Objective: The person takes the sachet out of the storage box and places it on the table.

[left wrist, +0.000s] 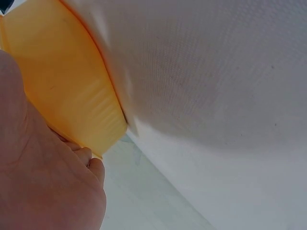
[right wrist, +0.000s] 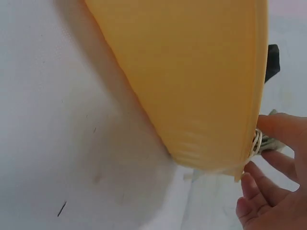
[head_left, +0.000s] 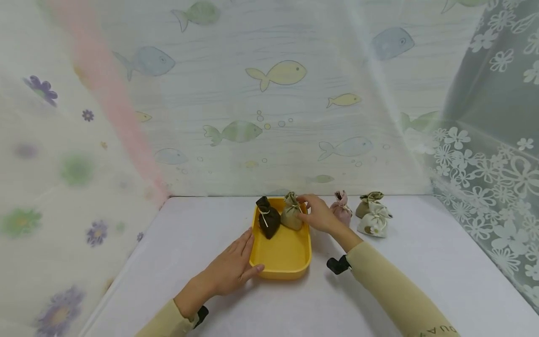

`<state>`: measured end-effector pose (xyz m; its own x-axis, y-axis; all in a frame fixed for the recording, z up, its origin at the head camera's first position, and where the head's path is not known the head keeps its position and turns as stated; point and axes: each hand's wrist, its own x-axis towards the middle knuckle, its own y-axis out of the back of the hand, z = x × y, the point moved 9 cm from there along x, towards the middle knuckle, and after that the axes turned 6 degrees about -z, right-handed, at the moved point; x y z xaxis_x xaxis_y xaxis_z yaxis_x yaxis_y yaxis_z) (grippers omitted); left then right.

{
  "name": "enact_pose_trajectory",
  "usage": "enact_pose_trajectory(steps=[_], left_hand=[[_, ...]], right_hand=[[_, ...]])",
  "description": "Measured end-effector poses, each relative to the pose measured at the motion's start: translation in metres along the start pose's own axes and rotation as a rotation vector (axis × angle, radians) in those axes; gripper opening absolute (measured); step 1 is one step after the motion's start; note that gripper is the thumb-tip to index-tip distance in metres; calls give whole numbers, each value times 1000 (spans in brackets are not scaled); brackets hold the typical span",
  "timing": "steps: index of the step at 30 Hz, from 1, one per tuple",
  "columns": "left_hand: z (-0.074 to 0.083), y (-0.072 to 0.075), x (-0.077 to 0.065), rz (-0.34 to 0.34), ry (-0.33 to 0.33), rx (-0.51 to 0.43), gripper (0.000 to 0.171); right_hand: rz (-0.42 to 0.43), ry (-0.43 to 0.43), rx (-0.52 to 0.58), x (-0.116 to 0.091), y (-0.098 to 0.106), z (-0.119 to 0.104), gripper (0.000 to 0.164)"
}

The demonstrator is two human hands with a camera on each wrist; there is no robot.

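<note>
A yellow tray (head_left: 280,255) stands on the white table. Inside, at its far end, a dark brown drawstring pouch (head_left: 269,223) leans to the left and a sage-green drawstring pouch (head_left: 291,216) sits to the right. My right hand (head_left: 317,213) reaches over the tray's right rim and pinches the green pouch near its tied neck; in the right wrist view, the cord (right wrist: 257,142) shows between thumb and fingers. Along the tray's left side lies my left hand (head_left: 231,264), fingers straight against the wall, thumb by the near rim. The left wrist view shows its palm beside the tray wall (left wrist: 72,72).
Right of the tray stand a pink pouch (head_left: 342,210), partly behind my right hand, an olive-brown pouch (head_left: 364,206) and a white pouch (head_left: 375,222) with a flower on it. Sheer curtains with fish (head_left: 287,72) and flowers hang around the table (head_left: 177,243).
</note>
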<state>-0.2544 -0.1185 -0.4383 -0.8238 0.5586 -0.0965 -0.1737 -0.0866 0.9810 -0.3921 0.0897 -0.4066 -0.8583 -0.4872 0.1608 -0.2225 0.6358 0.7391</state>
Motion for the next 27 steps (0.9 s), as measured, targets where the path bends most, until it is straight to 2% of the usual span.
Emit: enact_pose_trajectory(steps=[7, 20, 27], left_hand=[[-1, 0, 1, 2, 3, -2, 91], [-3, -6, 3, -2, 16, -8, 94], [-5, -6, 3, -1, 23, -9, 93]], right_hand=[[-6, 15, 39, 3, -10, -3, 43], [48, -31, 46, 6, -18, 2, 35], [79, -9, 34, 7, -16, 0, 13]])
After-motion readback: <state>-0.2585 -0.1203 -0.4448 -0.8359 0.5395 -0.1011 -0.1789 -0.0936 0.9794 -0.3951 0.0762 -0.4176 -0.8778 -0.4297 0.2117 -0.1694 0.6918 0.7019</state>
